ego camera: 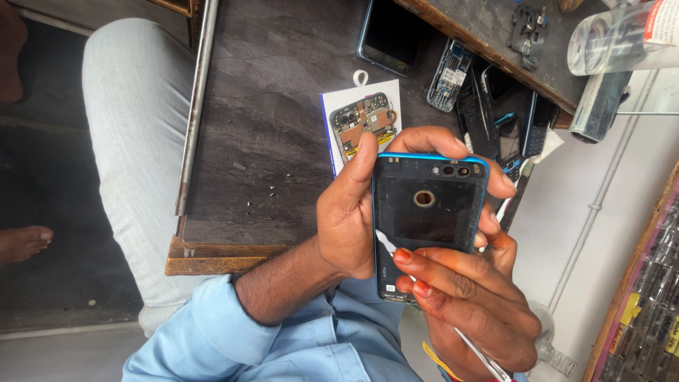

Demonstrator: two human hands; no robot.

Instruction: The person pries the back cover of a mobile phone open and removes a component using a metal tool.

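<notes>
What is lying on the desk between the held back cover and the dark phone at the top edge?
In the head view, an opened phone on a white card lies between the back cover and the dark phone.

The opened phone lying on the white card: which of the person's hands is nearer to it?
Left. The left hand grips the blue back cover, its thumb tip almost over the opened phone on the white card. The right hand, with a metal tool, sits lower, farther away.

back cover (pixel 428 212): black, blue rim | sleeve (pixel 219 332): light blue | table (pixel 269 141): dark grey
</notes>
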